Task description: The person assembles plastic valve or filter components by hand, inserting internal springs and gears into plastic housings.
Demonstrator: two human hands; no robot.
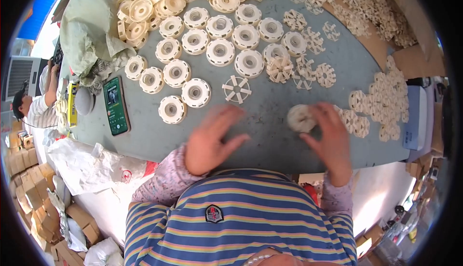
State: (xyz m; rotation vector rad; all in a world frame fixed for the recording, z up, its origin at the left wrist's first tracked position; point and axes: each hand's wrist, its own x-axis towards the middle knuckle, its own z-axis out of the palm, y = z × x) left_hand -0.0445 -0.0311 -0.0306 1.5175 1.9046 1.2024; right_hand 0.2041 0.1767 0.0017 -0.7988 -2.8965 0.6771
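My right hand [330,136] holds a round cream plastic piece [300,118] between thumb and fingers; it is blurred by motion. My left hand [212,138] hovers over the table with thumb and fingers apart and nothing in it. Just beyond the left hand lies a spoked plastic wheel [236,89]. Farther off, several cream plastic rings with springs in their centres [220,52] are laid out in loose rows. To the right of my right hand sit finished-looking slotted discs [357,123], grouped together.
A grey-green table [270,145] bears everything. A heap of cream rings [159,5] stands at the back left, a pile of spoked wheels [357,10] at the back right. A phone [117,106] lies at left near a cloth [91,25]. Another person [41,107] is at far left.
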